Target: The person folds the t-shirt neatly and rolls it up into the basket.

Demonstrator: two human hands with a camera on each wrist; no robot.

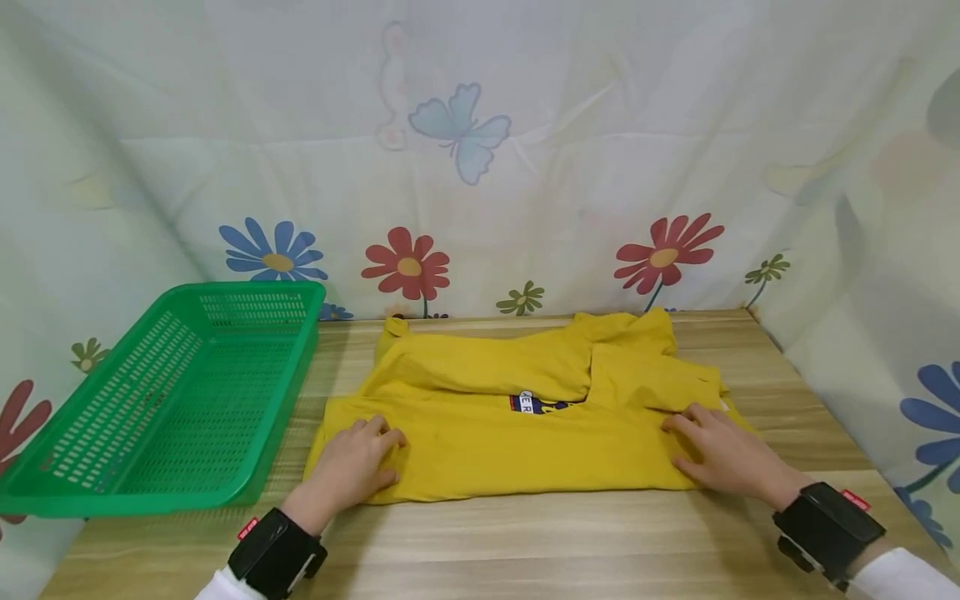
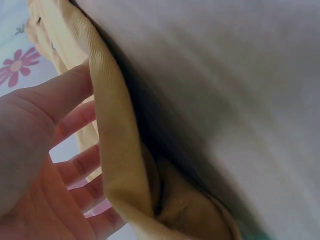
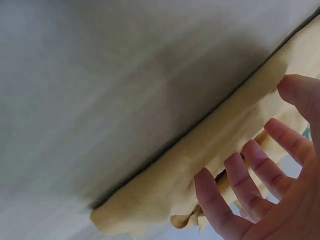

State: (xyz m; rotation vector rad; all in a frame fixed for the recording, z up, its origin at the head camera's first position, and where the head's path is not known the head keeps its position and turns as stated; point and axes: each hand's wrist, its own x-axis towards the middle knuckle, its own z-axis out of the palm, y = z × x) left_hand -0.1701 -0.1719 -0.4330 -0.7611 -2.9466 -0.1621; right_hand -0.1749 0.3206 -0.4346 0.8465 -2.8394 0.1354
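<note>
A yellow garment, likely a shirt [image 1: 510, 458], lies on the wooden table with its near part folded over into a long flat band. Part of a dark blue and white print [image 1: 536, 404] shows at the fold. My left hand [image 1: 356, 462] rests on its left end; in the left wrist view the thumb and spread fingers [image 2: 82, 162] lie against the fabric. At the right end, my right hand [image 1: 720, 450] touches the cloth with loosely bent fingers, seen apart in the right wrist view [image 3: 260, 175]. Bunched folds [image 1: 630, 333] lie at the back.
A green plastic basket [image 1: 292, 367] with slotted sides stands to the left. Behind the table [image 1: 525, 550] hangs a white curtain [image 1: 570, 183] printed with flowers and a butterfly, which also runs along both sides. Black bands are on both wrists.
</note>
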